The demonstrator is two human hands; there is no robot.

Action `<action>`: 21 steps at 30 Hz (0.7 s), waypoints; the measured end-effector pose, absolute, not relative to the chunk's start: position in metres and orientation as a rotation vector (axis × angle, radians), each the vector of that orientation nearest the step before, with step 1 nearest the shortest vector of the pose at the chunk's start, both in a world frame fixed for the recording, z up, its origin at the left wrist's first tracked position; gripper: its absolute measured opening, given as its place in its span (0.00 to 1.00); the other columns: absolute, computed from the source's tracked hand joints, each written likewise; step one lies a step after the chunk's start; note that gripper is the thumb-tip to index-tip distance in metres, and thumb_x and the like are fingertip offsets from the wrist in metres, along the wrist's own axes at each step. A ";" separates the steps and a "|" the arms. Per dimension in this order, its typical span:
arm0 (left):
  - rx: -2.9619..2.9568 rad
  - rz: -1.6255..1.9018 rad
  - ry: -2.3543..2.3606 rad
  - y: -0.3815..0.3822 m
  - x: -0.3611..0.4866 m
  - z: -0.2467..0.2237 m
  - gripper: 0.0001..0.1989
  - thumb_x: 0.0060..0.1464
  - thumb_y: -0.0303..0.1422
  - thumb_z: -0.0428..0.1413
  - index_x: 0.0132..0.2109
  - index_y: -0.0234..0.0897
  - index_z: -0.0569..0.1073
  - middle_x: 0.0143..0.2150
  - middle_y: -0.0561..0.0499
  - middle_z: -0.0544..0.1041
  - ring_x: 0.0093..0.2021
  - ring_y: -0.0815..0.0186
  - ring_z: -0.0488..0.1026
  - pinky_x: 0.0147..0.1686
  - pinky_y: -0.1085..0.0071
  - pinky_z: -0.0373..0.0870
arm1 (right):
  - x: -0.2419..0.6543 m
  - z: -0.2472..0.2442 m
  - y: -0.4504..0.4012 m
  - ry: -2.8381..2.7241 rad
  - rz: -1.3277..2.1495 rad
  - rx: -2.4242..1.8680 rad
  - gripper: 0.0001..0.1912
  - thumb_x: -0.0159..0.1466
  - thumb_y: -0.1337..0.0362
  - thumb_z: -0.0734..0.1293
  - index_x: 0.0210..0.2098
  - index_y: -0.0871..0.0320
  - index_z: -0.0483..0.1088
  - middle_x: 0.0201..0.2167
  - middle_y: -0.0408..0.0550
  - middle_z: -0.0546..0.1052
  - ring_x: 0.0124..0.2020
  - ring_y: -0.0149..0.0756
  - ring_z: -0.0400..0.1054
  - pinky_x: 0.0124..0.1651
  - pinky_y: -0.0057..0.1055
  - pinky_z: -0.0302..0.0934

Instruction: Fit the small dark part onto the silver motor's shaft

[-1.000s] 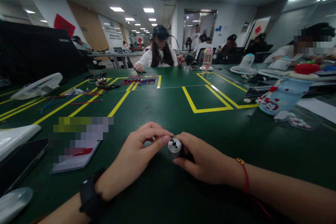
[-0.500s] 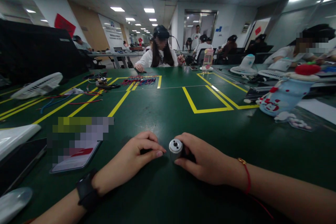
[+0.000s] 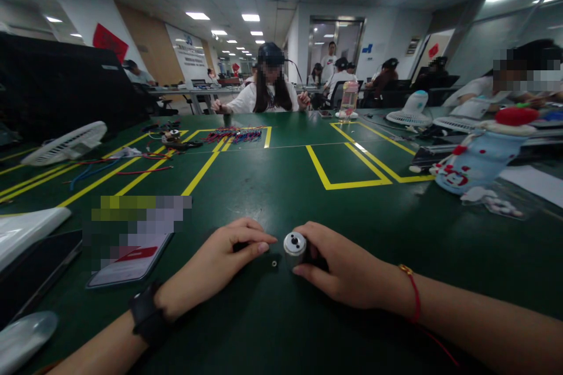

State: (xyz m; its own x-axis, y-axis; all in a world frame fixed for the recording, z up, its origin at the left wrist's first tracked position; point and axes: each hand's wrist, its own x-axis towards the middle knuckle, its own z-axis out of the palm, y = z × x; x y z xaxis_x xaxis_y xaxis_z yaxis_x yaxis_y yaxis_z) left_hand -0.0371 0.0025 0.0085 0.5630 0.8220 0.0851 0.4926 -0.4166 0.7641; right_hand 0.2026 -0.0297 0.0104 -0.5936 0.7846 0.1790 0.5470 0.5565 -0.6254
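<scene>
My right hand (image 3: 336, 263) grips a short silver metal cylinder (image 3: 295, 251), which stands upright on the dark green table. Its round top face has a dark centre and small dark holes. On the table just left of the cylinder lies a tiny pale ring (image 3: 274, 263). Close above that ring is my left hand (image 3: 233, 249), its index finger stretched towards the cylinder and the thumb a little apart. Nothing shows between the left fingertips.
Left lie a phone-like slab (image 3: 132, 263), a white mouse (image 3: 26, 337) and a white fan (image 3: 65, 143). Farther off are coloured wires (image 3: 233, 135) and yellow tape lines (image 3: 358, 184). A blue cup (image 3: 477, 158) stands right. A co-worker (image 3: 270, 85) sits opposite.
My left fingertips have parted and shifted slightly up and left, and the tiny ring now shows on the table below them. The right hand and cylinder stay in place.
</scene>
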 end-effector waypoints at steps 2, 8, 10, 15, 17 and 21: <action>1.981 0.680 1.147 0.003 -0.039 0.010 0.11 0.60 0.36 0.51 0.45 0.45 0.78 0.43 0.51 0.77 0.44 0.60 0.72 0.45 0.67 0.64 | 0.203 0.012 -0.030 -2.353 0.731 -1.084 0.14 0.61 0.67 0.67 0.46 0.57 0.65 0.39 0.48 0.69 0.36 0.37 0.61 0.39 0.35 0.60; 1.700 0.815 1.356 0.004 -0.040 0.013 0.13 0.57 0.41 0.53 0.45 0.42 0.76 0.37 0.52 0.78 0.39 0.60 0.72 0.39 0.68 0.64 | 0.204 0.012 -0.030 -2.352 0.749 -1.094 0.14 0.60 0.66 0.67 0.46 0.58 0.64 0.40 0.48 0.69 0.37 0.36 0.62 0.40 0.35 0.60; 1.673 0.820 1.350 0.004 -0.039 0.012 0.12 0.57 0.41 0.54 0.44 0.42 0.76 0.36 0.52 0.78 0.39 0.60 0.72 0.40 0.68 0.64 | 0.204 0.011 -0.030 -2.340 0.751 -1.084 0.14 0.60 0.66 0.67 0.46 0.57 0.64 0.40 0.47 0.69 0.37 0.36 0.62 0.39 0.34 0.60; 1.629 0.853 1.304 0.005 -0.042 0.008 0.13 0.58 0.41 0.53 0.46 0.42 0.75 0.37 0.53 0.76 0.41 0.62 0.71 0.43 0.68 0.64 | 0.204 0.011 -0.030 -2.309 0.770 -1.084 0.15 0.59 0.68 0.67 0.45 0.57 0.65 0.39 0.46 0.69 0.36 0.34 0.63 0.38 0.32 0.60; 1.597 0.896 1.291 0.006 -0.043 0.006 0.14 0.59 0.40 0.52 0.49 0.42 0.73 0.38 0.52 0.76 0.41 0.62 0.71 0.43 0.68 0.64 | 0.205 0.011 -0.030 -2.303 0.778 -1.084 0.15 0.59 0.68 0.67 0.45 0.57 0.65 0.39 0.46 0.69 0.36 0.34 0.63 0.38 0.31 0.60; 1.586 0.927 1.264 0.009 -0.044 0.004 0.15 0.60 0.37 0.50 0.53 0.41 0.69 0.41 0.51 0.74 0.41 0.63 0.71 0.43 0.68 0.65 | 0.205 0.012 -0.030 -2.310 0.781 -1.080 0.15 0.59 0.68 0.67 0.45 0.57 0.65 0.39 0.45 0.69 0.35 0.33 0.63 0.37 0.30 0.60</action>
